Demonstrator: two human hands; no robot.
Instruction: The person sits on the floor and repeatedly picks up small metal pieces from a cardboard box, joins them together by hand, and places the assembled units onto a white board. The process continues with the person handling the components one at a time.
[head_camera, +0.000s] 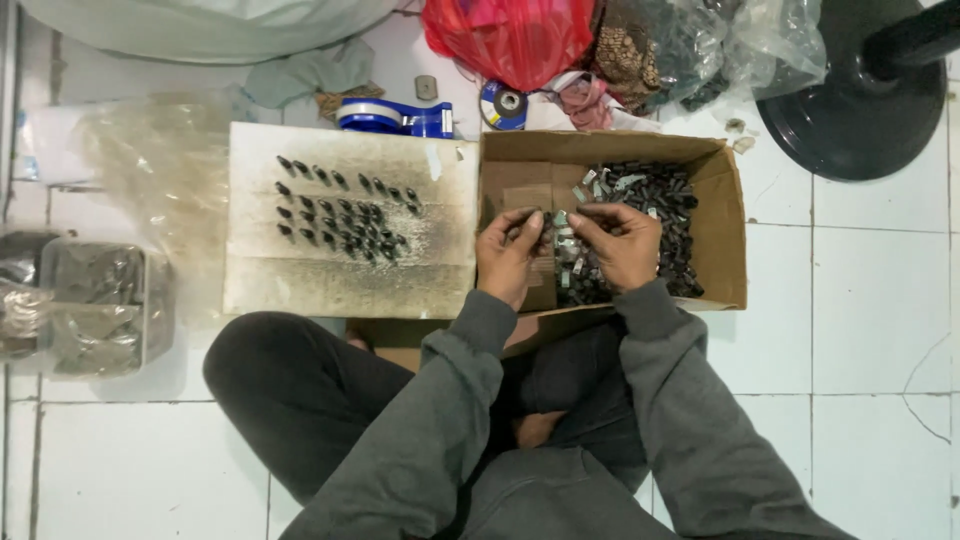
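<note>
Both hands, left hand (510, 255) and right hand (622, 243), pinch small dark metal pieces (668, 205) heaped, some silvery, in the brown cardboard box (722, 240).

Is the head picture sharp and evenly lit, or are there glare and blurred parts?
In the head view the light is soft and even, with weak shadows; the clear plastic bags at the top show some glare; the small dark parts in the cardboard box blend together, and what the left hand and right hand pinch is too small to tell.
</note>
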